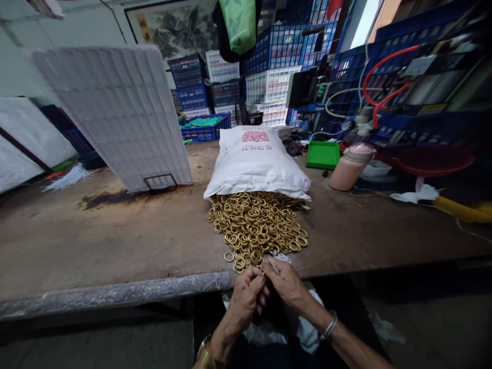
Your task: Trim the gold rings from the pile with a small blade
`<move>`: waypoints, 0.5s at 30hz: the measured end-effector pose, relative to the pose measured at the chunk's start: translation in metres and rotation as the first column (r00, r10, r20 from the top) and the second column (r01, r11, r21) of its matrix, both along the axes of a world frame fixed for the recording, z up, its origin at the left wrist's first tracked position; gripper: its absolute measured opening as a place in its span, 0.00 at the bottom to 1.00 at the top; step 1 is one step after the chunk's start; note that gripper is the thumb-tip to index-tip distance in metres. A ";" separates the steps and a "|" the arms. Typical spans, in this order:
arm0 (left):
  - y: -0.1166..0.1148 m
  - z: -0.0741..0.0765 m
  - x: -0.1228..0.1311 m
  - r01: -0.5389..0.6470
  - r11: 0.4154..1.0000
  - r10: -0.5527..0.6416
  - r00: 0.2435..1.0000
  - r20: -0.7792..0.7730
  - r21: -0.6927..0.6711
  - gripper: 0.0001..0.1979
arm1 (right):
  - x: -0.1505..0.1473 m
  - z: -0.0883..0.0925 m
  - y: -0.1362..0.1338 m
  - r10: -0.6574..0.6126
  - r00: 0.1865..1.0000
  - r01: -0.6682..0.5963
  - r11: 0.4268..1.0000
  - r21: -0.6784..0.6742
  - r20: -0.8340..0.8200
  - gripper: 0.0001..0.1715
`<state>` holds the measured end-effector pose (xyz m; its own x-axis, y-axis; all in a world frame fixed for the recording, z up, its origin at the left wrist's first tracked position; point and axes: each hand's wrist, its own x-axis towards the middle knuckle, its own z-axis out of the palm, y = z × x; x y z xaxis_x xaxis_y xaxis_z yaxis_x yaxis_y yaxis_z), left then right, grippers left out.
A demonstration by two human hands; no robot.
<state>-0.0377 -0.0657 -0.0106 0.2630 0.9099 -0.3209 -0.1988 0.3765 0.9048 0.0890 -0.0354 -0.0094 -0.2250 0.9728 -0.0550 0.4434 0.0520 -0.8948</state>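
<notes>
Many gold-coloured metal rings [255, 225] spill in a heap from the mouth of a white sack [259, 161], down to the table's front edge. Just in front of the heap, my left hand [246, 297] is closed, thumb against fingers; a tiny gold glint shows at its fingertips, but what it pinches is mostly hidden. Touching it at the fingertips is my right hand [287, 287], also closed, with a small thin grey metal tool [274, 266] between thumb and forefinger. Both hands are over the table's front edge, above my lap.
A tall white ribbed panel [123, 113] leans upright on the wooden table [165, 230] at left. To the right stand a green tray [323, 155], a pink bottle [350, 166] and a machine with red hoses [374, 97]. Stacked crates [272, 84] fill the back.
</notes>
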 end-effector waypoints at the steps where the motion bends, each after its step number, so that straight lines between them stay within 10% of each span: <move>1: 0.000 -0.001 0.000 -0.002 1.000 0.002 1.000 0.009 0.002 0.16 | 0.000 0.000 0.000 -0.001 1.000 0.001 1.000 0.000 -0.008 0.20; 15: -0.002 0.001 -0.002 -0.028 0.999 0.032 0.994 0.103 -0.044 0.16 | 0.004 0.002 0.003 -0.056 0.995 0.050 0.995 0.085 0.078 0.19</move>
